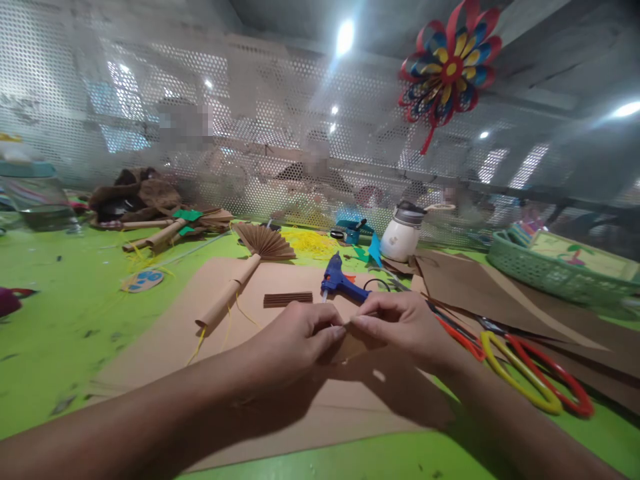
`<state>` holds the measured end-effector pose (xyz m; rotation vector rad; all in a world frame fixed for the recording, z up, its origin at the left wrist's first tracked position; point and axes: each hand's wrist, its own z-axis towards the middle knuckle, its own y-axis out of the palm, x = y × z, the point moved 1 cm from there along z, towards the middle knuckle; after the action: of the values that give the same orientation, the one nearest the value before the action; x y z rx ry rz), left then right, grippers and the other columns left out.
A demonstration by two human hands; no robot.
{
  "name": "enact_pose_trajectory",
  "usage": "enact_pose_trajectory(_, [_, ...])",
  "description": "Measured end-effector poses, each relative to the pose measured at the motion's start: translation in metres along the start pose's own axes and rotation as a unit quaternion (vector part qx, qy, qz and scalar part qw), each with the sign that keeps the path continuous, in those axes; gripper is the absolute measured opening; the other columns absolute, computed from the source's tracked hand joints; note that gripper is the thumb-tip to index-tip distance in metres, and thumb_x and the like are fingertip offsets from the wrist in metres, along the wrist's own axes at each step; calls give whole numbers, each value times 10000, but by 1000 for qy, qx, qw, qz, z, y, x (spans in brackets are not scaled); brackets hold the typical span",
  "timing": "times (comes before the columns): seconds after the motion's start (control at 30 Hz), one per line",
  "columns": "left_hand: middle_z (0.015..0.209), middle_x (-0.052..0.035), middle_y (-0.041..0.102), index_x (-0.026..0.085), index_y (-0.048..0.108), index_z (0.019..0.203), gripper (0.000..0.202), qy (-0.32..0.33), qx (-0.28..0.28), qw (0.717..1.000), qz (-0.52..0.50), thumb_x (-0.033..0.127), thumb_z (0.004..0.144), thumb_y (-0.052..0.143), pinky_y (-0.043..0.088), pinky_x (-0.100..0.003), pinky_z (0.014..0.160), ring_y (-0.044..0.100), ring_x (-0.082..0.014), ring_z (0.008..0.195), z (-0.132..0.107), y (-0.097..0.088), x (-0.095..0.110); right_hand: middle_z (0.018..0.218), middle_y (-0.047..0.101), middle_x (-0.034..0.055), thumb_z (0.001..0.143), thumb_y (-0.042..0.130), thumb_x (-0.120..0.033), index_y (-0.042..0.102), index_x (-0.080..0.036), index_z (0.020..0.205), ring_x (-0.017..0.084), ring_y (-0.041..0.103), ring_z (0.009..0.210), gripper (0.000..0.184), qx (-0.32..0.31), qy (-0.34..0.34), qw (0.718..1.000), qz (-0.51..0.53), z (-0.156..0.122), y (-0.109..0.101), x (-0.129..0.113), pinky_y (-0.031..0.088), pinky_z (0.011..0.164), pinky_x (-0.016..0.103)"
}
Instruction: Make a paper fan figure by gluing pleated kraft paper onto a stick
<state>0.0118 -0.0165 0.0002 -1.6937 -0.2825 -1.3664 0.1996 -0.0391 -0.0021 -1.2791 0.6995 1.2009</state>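
My left hand [295, 340] and my right hand [403, 323] meet over a brown paper sheet [310, 407] on the green table. Both have their fingers pinched together, fingertips touching, on a small piece I cannot make out. Just beyond them lie a folded strip of pleated brown paper [288, 299] and a blue glue gun [340, 282]. A brown paper fan on a rolled paper stick [245, 267] rests to the left of those.
Scissors with red and yellow handles [530, 373] lie at the right beside more brown sheets [480, 287]. A green basket [555, 273], a white jar [403, 237], yellow shreds [310, 241] and more paper fans [175, 227] stand farther back. A perforated screen closes the far side, with a paper pinwheel [450, 67] hung on it.
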Motion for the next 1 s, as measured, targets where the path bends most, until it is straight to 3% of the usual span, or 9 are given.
enact_pose_trajectory(0.23, [644, 1, 584, 181, 542, 644, 245, 26, -20, 996, 86, 299, 841, 453, 345, -234, 542, 495, -130, 601, 3, -7, -7, 498, 529, -16, 751, 666, -315, 667, -128, 645, 89, 430, 476, 215, -3, 34, 999, 5, 4, -7, 4, 315, 489, 244])
enact_pose_trajectory(0.4, [535, 23, 560, 189, 491, 719, 247, -36, -73, 996, -47, 385, 865, 452, 419, -241, 501, 579, -146, 512, 3, -2, -8, 493, 501, -30, 760, 653, -323, 678, -141, 649, 88, 408, 494, 215, -10, 34, 999, -20, 5, -10, 3, 312, 504, 246])
enact_pose_trajectory(0.5, [514, 33, 575, 192, 469, 797, 227, -72, -134, 973, -176, 403, 880, 456, 443, -246, 474, 596, -147, 470, 4, 2, -8, 492, 511, -30, 742, 682, -325, 689, -144, 667, 87, 408, 485, 196, -11, 32, 999, 5, 7, -12, 4, 305, 501, 249])
enact_pose_trajectory(0.6, [565, 25, 618, 190, 466, 823, 220, -61, -164, 954, -243, 402, 877, 489, 443, -236, 463, 598, -131, 460, 4, 3, -8, 488, 530, -24, 716, 719, -333, 700, -151, 661, 93, 416, 488, 192, 2, 37, 999, 14, 9, -14, 8, 303, 498, 255])
enact_pose_trajectory(0.87, [499, 33, 629, 191, 434, 770, 267, -100, -184, 958, -198, 415, 916, 424, 314, -188, 406, 490, -77, 353, -3, -3, -3, 530, 535, -23, 714, 725, -353, 710, -148, 649, 90, 424, 524, 215, -14, 43, 998, 43, 11, -20, 13, 319, 531, 252])
enact_pose_trajectory(1.0, [524, 12, 652, 192, 426, 772, 250, -91, -188, 948, -240, 398, 913, 436, 287, -195, 400, 516, -90, 368, -4, -3, -4, 569, 539, -22, 734, 706, -392, 721, -147, 689, 95, 428, 551, 249, -37, 39, 998, 34, 11, -26, 12, 328, 546, 252])
